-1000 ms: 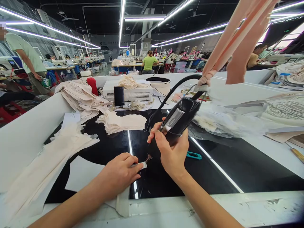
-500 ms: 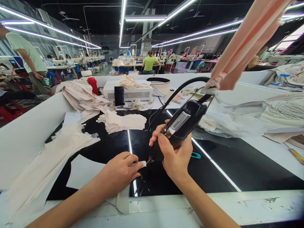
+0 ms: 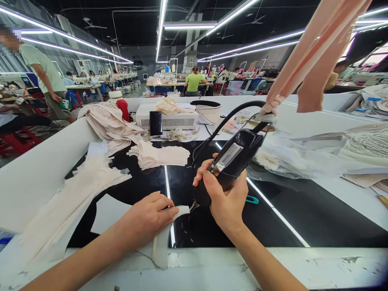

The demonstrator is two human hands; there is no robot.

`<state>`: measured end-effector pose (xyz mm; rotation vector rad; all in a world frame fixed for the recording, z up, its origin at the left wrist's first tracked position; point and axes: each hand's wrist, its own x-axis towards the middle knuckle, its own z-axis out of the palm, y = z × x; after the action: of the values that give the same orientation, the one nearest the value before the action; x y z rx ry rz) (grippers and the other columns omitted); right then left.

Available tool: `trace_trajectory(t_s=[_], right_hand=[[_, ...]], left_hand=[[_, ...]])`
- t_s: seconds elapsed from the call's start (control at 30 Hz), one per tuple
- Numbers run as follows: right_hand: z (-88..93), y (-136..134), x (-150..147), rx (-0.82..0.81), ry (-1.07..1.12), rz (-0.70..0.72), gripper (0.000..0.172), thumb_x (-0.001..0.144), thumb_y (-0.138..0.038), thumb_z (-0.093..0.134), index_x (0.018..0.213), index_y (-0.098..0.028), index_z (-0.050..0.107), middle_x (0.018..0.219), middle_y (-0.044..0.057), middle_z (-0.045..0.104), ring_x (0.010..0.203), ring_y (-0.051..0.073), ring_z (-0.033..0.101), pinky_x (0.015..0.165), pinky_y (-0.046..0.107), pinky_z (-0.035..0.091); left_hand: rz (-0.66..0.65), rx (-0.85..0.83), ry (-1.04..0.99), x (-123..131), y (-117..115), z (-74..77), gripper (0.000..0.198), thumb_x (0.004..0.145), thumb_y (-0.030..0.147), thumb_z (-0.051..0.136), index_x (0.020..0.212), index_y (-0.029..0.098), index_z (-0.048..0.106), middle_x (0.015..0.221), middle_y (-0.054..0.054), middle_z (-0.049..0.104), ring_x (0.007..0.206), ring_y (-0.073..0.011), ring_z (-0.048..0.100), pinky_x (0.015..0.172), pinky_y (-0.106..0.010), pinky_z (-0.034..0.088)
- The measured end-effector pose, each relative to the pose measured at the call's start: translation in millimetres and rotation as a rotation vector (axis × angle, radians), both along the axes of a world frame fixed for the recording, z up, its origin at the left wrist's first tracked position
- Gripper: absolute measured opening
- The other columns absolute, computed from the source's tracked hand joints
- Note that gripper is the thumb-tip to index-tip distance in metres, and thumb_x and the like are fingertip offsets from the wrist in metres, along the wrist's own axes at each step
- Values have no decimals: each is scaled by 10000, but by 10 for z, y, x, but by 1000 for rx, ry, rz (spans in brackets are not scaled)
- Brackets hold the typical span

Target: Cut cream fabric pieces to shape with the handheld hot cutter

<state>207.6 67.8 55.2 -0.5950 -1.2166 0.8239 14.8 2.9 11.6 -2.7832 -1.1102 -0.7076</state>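
Tube lights [image 3: 190,27] overhang our black surface [image 3: 212,230]. Near its front edge, our left hand [image 3: 150,216] pinches a pale strip [image 3: 183,209], tip past the fingers [image 3: 163,203]; our right hand [image 3: 226,200] clasps a black tool [image 3: 244,143].

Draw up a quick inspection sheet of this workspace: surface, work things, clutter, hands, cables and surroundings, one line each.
Surface: glossy black sheet on a white bench.
Work things: black handheld tool, its metal tip at the end of a pale strip; contact unclear.
Clutter: fabric stack, dark phone, teal tool.
Hands: left hand holds the strip; right hand grips the handheld tool.
Cables: black cable arching behind the handheld tool.
Surroundings: person in a green top, ceiling lights.
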Motion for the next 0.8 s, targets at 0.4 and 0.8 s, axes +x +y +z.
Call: trace_trajectory(t_s=[0.4,0.8], right_hand=[[42,-10,4,23,2,6,259,826,-215,778,975,-289,580,782,-81,700,542,113,634,522,266,567],[32,29,-194,30,27,52,262,841,-263,780,980,-276,558,771,-76,669,549,111,626,526,260,568]], left_hand=[[8,29,-23,-3,-63,-100,231,1106,114,440,1131,174,661,1003,-44,697,897,-160,687,942,-351,581],[30,49,-1,17,-61,-163,228,1084,80,457,1158,176,651,998,-46,708,923,-169,698,957,-362,581]])
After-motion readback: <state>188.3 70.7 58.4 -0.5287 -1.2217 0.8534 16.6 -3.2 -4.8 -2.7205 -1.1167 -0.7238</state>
